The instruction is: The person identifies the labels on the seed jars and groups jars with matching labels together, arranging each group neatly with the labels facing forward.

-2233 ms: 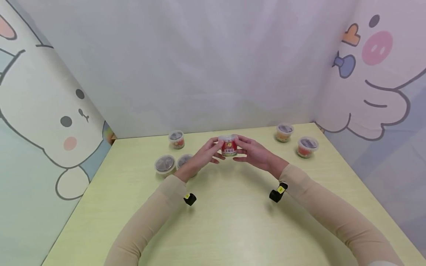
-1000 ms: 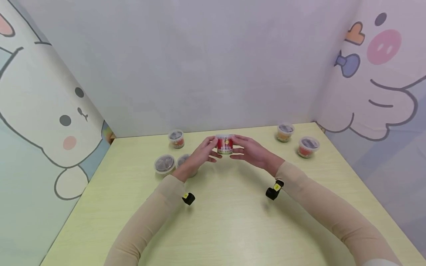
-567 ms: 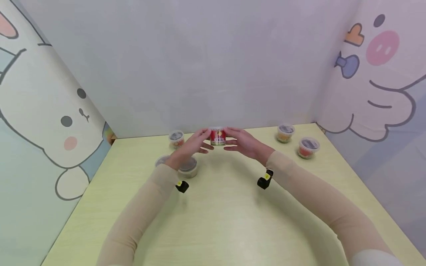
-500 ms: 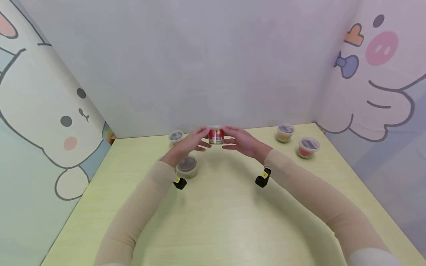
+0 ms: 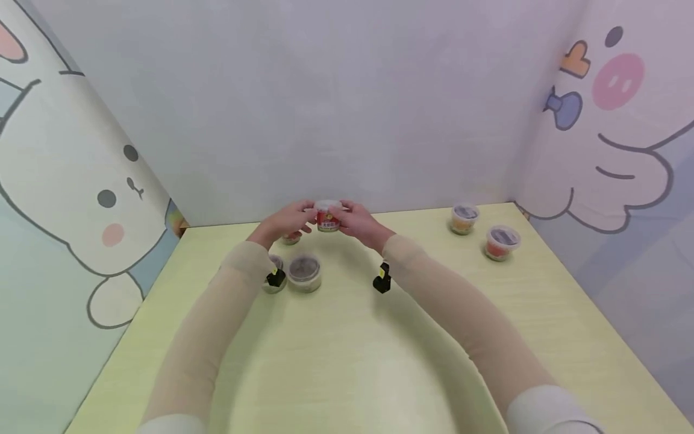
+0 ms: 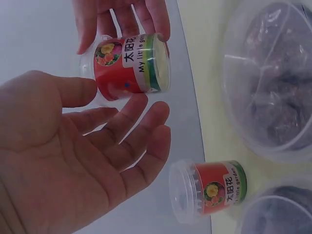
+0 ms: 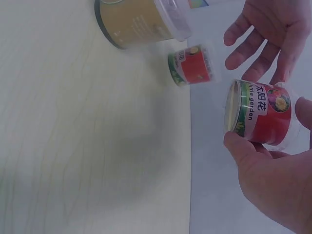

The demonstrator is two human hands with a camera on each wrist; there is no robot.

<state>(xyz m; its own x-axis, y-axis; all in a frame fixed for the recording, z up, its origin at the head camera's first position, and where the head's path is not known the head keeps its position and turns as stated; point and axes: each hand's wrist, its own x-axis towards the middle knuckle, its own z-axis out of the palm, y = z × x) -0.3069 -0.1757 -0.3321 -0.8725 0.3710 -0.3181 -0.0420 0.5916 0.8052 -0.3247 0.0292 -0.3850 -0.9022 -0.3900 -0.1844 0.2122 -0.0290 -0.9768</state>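
A small clear plastic cup with a lid, a red flower label and "My little garden" lettering is held above the table's far edge. My right hand grips it from the right, thumb and fingers on its wall, as the right wrist view shows. From the left, my left hand is at the cup with loosely extended, spread fingers. The left thumb meets the lid end in the left wrist view. Partly hidden below my left hand, a matching small cup stands on the table.
Two wider lidded tubs stand near the left forearm, one partly covered by the sleeve and wrist camera. At the far right are an orange-labelled cup and a red-labelled cup. A pale curtain rises behind the table.
Both hands have carried the cup left and away from the body. Its label has turned from the barcode side to the flower side. The right hand now reaches further round the cup.
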